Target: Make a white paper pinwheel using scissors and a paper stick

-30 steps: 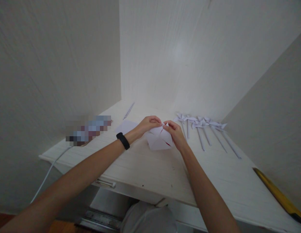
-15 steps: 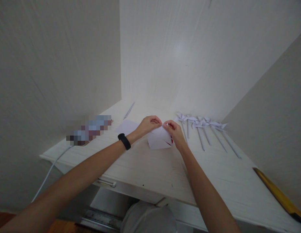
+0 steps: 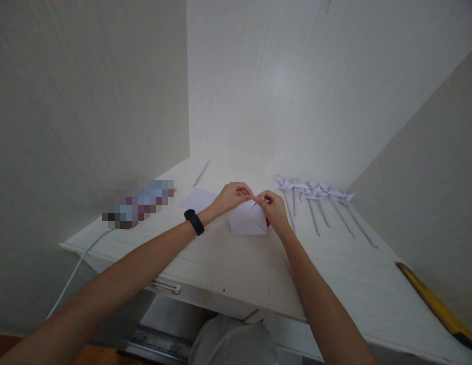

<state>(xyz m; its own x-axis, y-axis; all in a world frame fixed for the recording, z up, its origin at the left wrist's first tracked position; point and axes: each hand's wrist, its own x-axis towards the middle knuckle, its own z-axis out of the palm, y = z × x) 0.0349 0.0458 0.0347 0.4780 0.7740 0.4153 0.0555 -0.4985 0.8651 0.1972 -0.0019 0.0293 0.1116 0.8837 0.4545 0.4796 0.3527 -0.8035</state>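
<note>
A white paper square with cut slits and crease lines lies near the middle of the table. My left hand pinches its far edge between thumb and finger. Close beside it, my right hand pinches the same edge, so the fingertips of both hands nearly meet. Something red shows under my right hand at the paper's right side; its kind is hidden. Left of the paper lies another white sheet, partly behind my left hand.
Several paper pinwheels on paper sticks lie at the right back. Two thin paper sticks rest at the left back. A pixelated object with a white cable is at left. A yellow-and-black tool lies along the right edge.
My right fingers have moved slightly and closed in on the left fingertips. The paper's slits and crease lines show more plainly, and it lies a little further left.
</note>
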